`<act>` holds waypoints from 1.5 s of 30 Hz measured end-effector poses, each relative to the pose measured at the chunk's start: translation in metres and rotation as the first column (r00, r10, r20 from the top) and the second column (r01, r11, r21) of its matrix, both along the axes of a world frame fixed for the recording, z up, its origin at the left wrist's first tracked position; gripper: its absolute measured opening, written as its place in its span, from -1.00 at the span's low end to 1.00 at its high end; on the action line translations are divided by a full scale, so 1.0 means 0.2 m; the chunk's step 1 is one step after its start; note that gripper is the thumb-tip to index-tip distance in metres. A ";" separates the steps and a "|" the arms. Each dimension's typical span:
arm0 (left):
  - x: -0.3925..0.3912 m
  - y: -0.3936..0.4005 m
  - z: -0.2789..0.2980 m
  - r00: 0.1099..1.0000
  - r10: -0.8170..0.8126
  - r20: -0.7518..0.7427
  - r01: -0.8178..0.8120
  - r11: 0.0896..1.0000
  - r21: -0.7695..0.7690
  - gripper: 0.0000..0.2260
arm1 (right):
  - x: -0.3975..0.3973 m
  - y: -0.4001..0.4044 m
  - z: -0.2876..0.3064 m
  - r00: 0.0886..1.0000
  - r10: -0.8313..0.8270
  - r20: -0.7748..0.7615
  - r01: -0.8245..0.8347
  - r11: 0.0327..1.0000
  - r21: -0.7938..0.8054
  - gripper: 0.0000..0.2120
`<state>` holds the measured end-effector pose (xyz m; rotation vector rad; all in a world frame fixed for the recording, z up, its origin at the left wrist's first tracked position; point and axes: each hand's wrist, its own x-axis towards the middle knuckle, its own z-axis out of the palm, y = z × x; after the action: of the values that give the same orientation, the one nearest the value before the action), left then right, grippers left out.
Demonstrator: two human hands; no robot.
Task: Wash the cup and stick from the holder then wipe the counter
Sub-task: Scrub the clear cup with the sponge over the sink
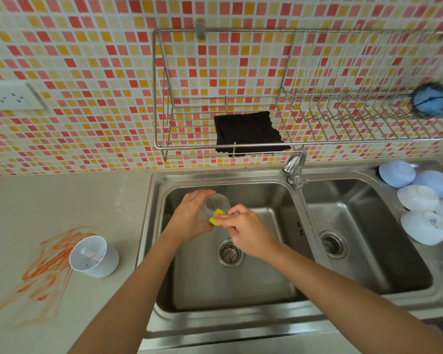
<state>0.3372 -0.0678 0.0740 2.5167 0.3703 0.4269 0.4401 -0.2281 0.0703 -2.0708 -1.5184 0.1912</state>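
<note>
Over the left sink basin (pixel 266 282), my left hand (pixel 189 218) grips a clear cup (pixel 216 204), tilted with its mouth toward the right. My right hand (pixel 246 229) pinches a yellow sponge (pixel 216 216) against the cup's rim. A white holder (pixel 94 256) stands on the grey counter (pixel 62 200) to the left of the sink, with a small stick lying inside it. Orange smears (pixel 46 272) cover the counter around and below the holder. A black cloth (pixel 248 134) hangs over the wire wall rack (pixel 164 146).
The tap (pixel 296 163) sits between the two basins, no water running that I can see. Several white bowls (pixel 417 200) lie upside down right of the right basin. A blue brush (pixel 430 100) rests in the rack at far right. A wall socket (pixel 10 97) is at left.
</note>
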 end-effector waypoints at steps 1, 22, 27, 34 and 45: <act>0.00 0.00 0.00 1.000 -0.011 -0.007 0.011 1.000 0.000 -0.31 | 0.02 0.00 0.01 0.998 0.039 0.043 -0.039 0.999 -0.015 -0.57; 0.03 0.02 0.04 0.989 -0.116 -0.089 0.113 0.993 -0.032 -0.27 | 0.19 -0.03 0.12 0.757 0.304 0.579 -0.242 0.953 -0.184 -0.73; 0.02 0.01 0.05 0.985 -0.121 -0.126 0.107 0.988 -0.112 -0.25 | 0.18 -0.03 0.07 0.694 0.211 0.688 -0.240 0.969 -0.055 -0.78; -0.01 -0.04 0.00 0.999 0.040 -0.010 -0.041 0.991 -0.127 -0.12 | 0.11 -0.02 0.03 0.716 0.034 0.697 -0.187 0.971 0.145 -0.88; -0.02 -0.01 -0.01 0.998 -0.045 0.040 0.041 0.995 0.096 -0.30 | 0.12 -0.01 0.07 0.789 0.327 0.520 -0.279 0.945 -0.171 -0.64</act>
<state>0.3340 -0.0707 0.0719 2.5982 0.2853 0.4907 0.4638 -0.2301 0.0838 -2.0300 -2.2239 -0.2471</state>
